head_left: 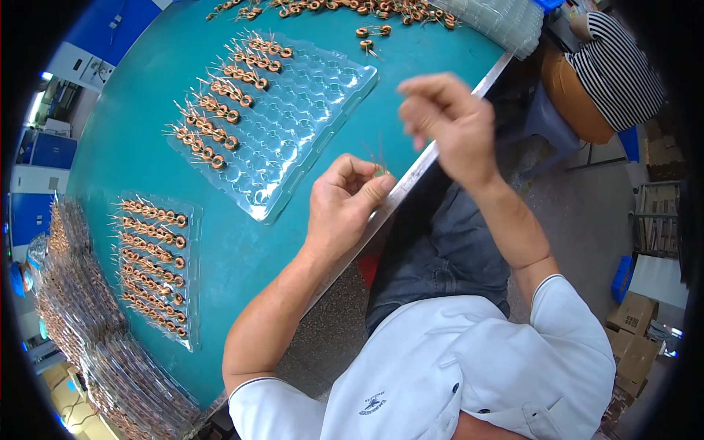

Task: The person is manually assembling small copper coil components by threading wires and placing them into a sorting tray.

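Note:
At the table's front edge my left hand (345,196) is closed, thumb and fingers pinching a small toroid coil (380,173). Only a bit of green and its thin upright wire leads show; the fingers hide the rest. My right hand (453,125) is raised to the right of it, over the table edge, with bent fingers smeared by motion; whether it holds anything cannot be made out. Beyond my left hand lies a clear plastic tray (293,158) with moulded pockets. Copper-wound toroid coils (220,108) with wire leads fill its left part in rows.
A second clear tray (193,279) filled with coils lies to the left, beside tall stacks of filled trays (110,352). Loose coils (367,45) are heaped at the far edge. Stacked clear trays (506,26) stand far right, near a seated person in a striped top (616,70).

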`<move>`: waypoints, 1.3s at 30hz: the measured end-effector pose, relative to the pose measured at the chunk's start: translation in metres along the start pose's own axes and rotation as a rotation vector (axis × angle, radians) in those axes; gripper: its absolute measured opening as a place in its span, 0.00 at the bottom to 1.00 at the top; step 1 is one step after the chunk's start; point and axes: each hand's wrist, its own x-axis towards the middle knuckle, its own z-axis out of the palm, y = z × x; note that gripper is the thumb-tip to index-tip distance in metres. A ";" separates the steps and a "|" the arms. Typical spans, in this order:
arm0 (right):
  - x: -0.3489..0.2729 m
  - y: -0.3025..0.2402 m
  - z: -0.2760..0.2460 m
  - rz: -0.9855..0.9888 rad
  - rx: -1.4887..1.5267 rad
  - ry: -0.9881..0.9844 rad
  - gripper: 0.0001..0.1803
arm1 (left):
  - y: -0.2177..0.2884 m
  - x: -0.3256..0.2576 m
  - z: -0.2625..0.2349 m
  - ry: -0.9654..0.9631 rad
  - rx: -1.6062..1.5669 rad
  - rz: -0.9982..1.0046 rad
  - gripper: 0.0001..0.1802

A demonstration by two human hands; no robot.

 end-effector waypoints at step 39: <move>0.189 0.096 -0.031 -0.499 -1.111 -0.477 0.17 | 0.007 0.006 -0.013 0.077 0.079 0.061 0.10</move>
